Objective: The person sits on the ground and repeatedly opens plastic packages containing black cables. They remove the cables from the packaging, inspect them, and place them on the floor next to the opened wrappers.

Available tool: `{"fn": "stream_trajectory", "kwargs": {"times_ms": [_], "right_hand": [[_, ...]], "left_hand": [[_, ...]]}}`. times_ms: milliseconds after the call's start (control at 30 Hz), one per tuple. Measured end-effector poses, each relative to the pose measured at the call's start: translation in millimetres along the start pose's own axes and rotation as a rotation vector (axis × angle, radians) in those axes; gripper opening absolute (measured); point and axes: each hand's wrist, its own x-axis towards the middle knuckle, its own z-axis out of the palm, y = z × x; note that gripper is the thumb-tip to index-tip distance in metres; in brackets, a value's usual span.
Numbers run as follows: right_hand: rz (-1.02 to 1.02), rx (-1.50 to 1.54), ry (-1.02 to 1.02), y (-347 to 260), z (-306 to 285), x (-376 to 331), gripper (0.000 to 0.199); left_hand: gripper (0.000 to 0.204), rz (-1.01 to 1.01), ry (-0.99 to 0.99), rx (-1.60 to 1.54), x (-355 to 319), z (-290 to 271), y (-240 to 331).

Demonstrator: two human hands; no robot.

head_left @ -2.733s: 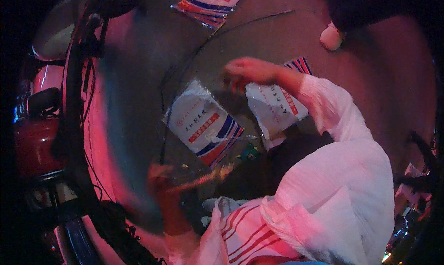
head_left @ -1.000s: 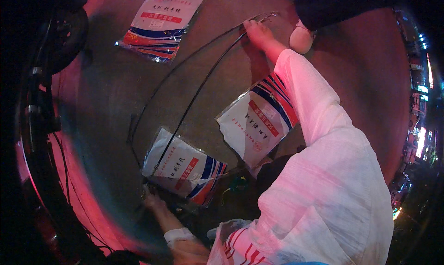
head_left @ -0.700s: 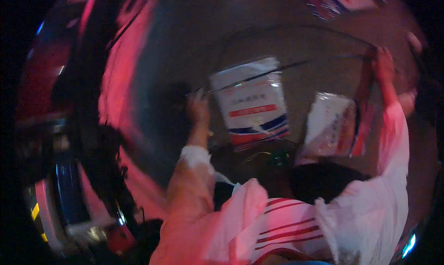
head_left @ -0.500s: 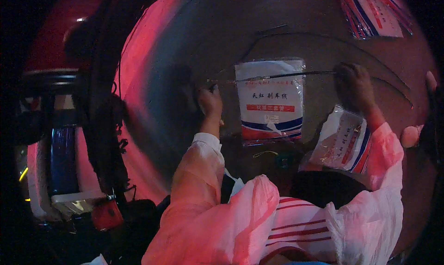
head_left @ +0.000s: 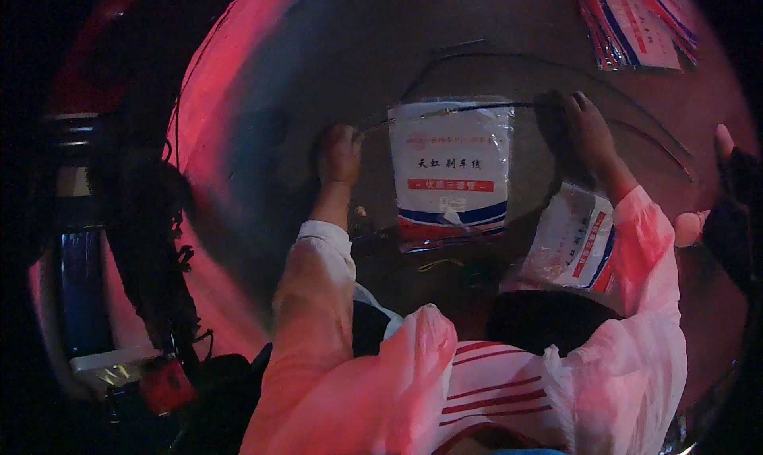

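A flat printed bag (head_left: 451,149) of clear plastic lies on the floor (head_left: 318,65); what it holds cannot be made out. A second bag (head_left: 566,236) lies tilted beside the right sleeve (head_left: 648,232), and further bags (head_left: 640,26) at upper right are cut off by the dark rim. The black cable (head_left: 497,105) crosses above the first bag's top edge. The left hand (head_left: 340,154) is closed around its thin pale end, the right hand (head_left: 592,133) curled around the black part, both in shadow. A small green thing (head_left: 477,272) is too dark to identify.
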Motion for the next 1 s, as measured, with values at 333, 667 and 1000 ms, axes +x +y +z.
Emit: {"fn": "stream_trajectory", "kwargs": {"times_ms": [333, 667, 1000], "right_hand": [[-0.106, -0.337, 0.075, 5.7, 1.9, 55.6, 0.043], [-0.447, -0.169, 0.175, -78.3, 35.7, 92.4, 0.050], [-0.596, -0.207, 0.185, -129.7, 49.0, 129.6, 0.049]], "left_hand": [[0.041, 0.148, 0.062, 0.063, 17.9, 5.5, -9.5], [0.034, 0.136, -0.148, 0.088, 27.6, -19.1, 11.5], [0.022, 0.166, -0.005, 0.121, 12.5, -15.3, -2.0]]}}
